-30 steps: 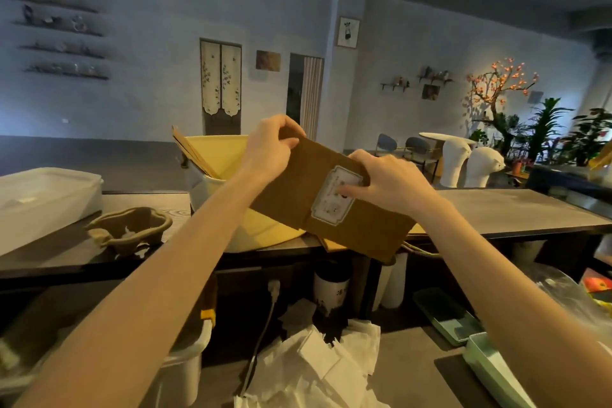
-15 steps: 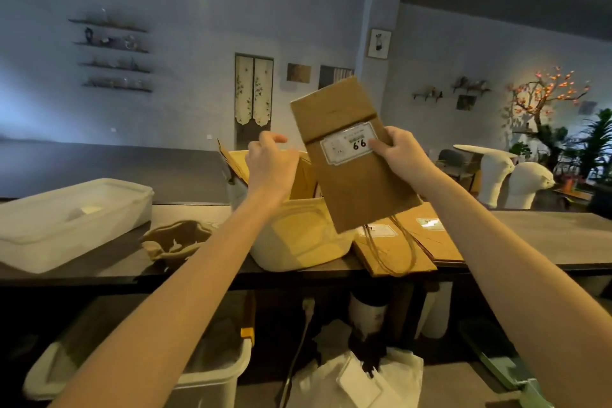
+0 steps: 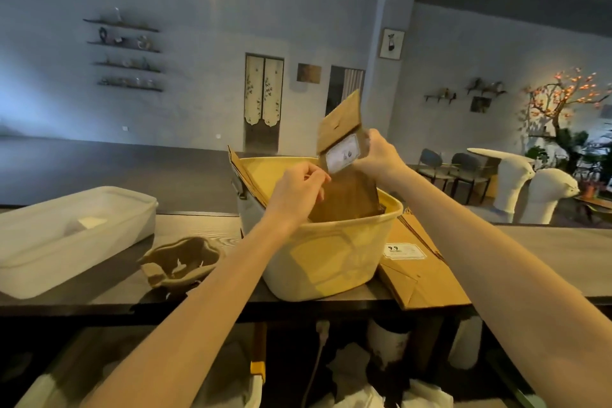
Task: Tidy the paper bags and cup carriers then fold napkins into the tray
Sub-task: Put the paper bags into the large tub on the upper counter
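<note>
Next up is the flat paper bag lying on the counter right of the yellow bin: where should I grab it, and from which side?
Take the flat paper bag by its near corner, which overhangs the counter edge. Come in from the front with the right hand, thumb on top and fingers underneath. It lies flat, so a top pinch would likely slip, and the yellow bin crowds its left edge.

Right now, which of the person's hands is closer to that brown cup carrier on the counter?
The left hand. It is over the yellow tub, up and to the right of the cup carrier. The right hand is farther right, holding a paper bag above the tub.
</note>
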`<act>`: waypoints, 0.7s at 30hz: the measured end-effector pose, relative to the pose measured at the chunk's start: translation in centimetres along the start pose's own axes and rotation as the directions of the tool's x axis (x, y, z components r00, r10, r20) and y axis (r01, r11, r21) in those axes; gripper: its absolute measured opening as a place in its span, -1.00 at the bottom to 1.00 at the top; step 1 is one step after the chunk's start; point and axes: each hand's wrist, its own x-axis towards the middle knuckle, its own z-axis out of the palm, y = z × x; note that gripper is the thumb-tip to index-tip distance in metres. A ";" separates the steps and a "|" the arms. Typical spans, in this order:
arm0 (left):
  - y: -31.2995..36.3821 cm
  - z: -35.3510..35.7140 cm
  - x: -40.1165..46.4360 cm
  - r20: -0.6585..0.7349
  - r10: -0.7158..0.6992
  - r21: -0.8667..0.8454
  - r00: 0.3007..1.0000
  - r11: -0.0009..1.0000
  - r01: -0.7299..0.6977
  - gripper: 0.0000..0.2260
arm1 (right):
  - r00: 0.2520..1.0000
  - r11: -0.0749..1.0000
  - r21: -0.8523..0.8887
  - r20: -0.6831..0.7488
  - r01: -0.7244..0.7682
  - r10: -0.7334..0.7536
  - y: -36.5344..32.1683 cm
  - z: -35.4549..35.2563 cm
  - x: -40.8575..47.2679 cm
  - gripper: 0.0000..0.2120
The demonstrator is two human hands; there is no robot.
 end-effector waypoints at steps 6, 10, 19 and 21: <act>-0.2 0.2 -0.1 0.013 0.007 0.046 1.000 0.999 -0.008 -0.84 | 0.972 0.901 -0.398 0.215 0.173 -0.091 1.0 2.3 0.0 -0.63; -0.2 0.3 -0.1 0.014 -0.002 0.083 1.000 0.997 0.001 -0.83 | 0.959 0.774 -0.601 0.281 0.197 -0.026 0.9 2.6 -0.5 -0.69; -0.3 0.4 -0.2 0.002 0.022 0.136 1.000 0.990 -0.022 -0.83 | 0.943 0.638 -0.731 0.331 0.243 0.019 2.1 2.8 -1.4 -0.59; -0.1 0.5 -0.4 -0.014 0.056 0.161 0.998 0.986 -0.053 -0.83 | 0.955 0.641 -0.729 0.295 0.242 -0.026 2.2 2.0 -1.2 -0.57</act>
